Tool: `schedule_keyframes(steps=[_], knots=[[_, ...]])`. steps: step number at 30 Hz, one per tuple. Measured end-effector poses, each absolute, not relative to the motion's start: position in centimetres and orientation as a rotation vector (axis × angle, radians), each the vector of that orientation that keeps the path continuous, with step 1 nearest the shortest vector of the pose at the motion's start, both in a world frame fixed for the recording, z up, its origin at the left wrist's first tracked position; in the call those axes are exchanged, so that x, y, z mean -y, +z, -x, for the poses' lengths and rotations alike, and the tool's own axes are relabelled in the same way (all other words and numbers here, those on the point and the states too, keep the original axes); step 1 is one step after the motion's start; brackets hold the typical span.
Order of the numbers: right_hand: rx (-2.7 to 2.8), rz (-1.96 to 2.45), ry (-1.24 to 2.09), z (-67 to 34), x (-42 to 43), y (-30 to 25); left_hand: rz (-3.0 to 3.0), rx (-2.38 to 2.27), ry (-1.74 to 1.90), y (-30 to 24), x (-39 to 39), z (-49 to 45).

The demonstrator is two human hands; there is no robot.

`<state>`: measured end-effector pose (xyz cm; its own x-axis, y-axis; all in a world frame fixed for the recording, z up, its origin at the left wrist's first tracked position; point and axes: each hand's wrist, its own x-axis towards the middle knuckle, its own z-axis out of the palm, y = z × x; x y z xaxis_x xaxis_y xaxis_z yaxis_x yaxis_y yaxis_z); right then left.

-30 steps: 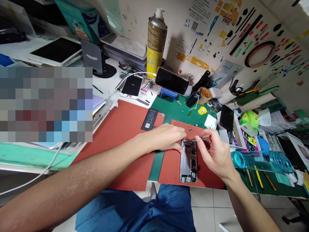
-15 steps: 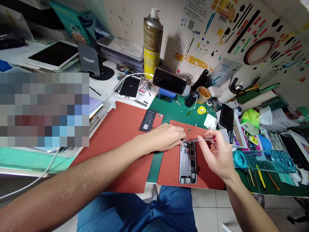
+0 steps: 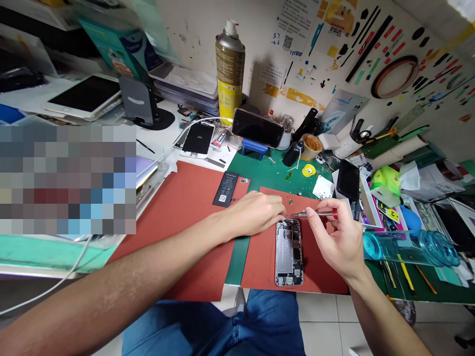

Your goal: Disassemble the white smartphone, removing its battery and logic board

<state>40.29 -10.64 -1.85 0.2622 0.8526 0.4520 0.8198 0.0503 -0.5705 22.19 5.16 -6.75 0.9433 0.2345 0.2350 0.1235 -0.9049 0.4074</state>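
Observation:
An opened phone body (image 3: 288,254) lies on the red mat (image 3: 260,262), its inner parts bare. My right hand (image 3: 337,235) is closed around a slim screwdriver (image 3: 305,214) with a red end, held nearly level just above the phone's top edge. The screwdriver's tip points at the fingertips of my left hand (image 3: 261,210). Those fingers are pressed together by the phone's upper left corner; whatever they pinch is too small or hidden. To the left of this hand a black phone battery (image 3: 225,189) rests on the mat.
Behind the mats, a phone (image 3: 257,128) leans on a blue stand (image 3: 254,148) beside a spray can (image 3: 230,74). A white-framed phone screen (image 3: 198,140) lies to its left. At right are a tray holding a black phone (image 3: 348,179) and a blue bottle (image 3: 408,246).
The screwdriver and my right hand have moved slightly right, and the tip now sits above the phone's top edge, by my left fingertips. The camera view has shifted a little.

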Motion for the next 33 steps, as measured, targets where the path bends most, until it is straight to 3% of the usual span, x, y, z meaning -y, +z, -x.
schedule_keyframes(steps=[15, 22, 33], knots=[[1.287, 1.749, 0.013, -40.9, 12.3, -1.7, -2.626, -0.186, 0.527, -7.1, -5.6, -21.8], [0.749, 1.645, -0.077, -41.4, 15.7, -6.1, -2.594, -0.279, 0.586, -8.0, -6.0, -22.0], [0.704, 1.575, -0.106, -41.6, 16.4, -9.6, -2.643, -0.580, 0.513, -8.8, -5.8, -24.3]])
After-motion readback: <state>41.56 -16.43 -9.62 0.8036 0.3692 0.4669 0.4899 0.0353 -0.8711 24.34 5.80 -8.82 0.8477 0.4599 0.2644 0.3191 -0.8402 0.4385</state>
